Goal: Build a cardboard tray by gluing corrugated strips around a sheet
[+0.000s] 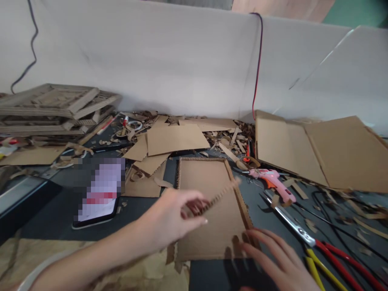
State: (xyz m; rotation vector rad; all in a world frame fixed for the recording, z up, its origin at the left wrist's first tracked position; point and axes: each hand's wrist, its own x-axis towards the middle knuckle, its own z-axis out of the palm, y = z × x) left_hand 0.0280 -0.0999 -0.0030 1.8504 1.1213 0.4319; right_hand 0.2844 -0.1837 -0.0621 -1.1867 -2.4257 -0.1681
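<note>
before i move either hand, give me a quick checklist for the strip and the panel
1. Left hand has a grip on the cardboard strip: ok, pinched at its near end.
2. Right hand steadies the cardboard panel: ok, fingers spread on its near right corner.
3. Panel lies flat on the dark table: ok.
4. Strip lined up with a panel edge: not ok, it slants above the panel's right half.
5. Glue on the strip: cannot tell, it is blurred.
6. Pink glue gun close by: ok, it lies just right of the panel, not touching it.
</note>
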